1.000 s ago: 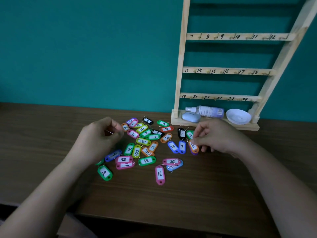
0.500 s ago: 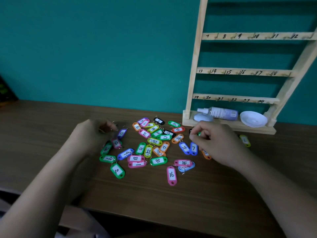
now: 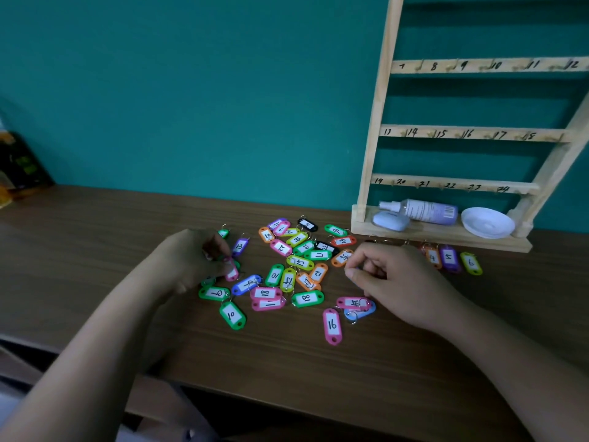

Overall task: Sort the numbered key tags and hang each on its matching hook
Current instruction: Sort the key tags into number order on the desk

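Findings. The left hand [image 3: 191,266] lay at the left edge of the loose tags [image 3: 299,263] on the table [image 3: 287,362], its fingers curled and pinching the top of a pink tag [image 3: 232,273]. The right hand [image 3: 398,279] lay at the pile's right edge with its fingers [image 3: 360,275] curled tight. A bluish sliver showed at their tips, but whether they held a tag could not be told.

Right of that hand, tags 4 [image 3: 432,257], 5 [image 3: 448,257] and 6 [image 3: 471,263] lay in a row before the rack [image 3: 377,122].

Change. Half a second earlier only the 6 showed out there. The blue 23 and 7, plain then beside the right hand, were now hidden under it.

Assessment. Sorting into number order was under way. No tag showed on any hook in view, so hanging had not begun.
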Demonstrator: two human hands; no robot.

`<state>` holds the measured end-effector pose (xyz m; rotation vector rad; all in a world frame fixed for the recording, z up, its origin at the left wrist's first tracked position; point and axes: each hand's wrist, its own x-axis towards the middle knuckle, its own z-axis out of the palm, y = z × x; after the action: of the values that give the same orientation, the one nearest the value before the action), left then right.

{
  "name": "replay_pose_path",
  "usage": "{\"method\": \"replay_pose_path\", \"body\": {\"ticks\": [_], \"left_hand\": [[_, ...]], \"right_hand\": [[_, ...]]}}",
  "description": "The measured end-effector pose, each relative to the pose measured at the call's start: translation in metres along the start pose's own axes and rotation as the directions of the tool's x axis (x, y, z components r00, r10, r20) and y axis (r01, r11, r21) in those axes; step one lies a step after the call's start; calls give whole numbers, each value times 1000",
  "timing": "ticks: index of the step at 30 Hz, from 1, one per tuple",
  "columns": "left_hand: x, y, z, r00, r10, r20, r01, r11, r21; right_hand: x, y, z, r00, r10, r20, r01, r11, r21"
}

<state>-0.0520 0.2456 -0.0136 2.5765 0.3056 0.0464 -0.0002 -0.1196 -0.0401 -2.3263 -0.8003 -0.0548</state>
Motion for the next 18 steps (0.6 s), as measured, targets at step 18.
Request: {"method": "replay_pose_path", "body": {"ticks": [18], "left_hand": [[7, 13, 14, 968, 75, -238, -65, 997, 46]], "right_hand": [[0, -4, -2, 1000, 17, 3, -17, 1000, 16]]}}
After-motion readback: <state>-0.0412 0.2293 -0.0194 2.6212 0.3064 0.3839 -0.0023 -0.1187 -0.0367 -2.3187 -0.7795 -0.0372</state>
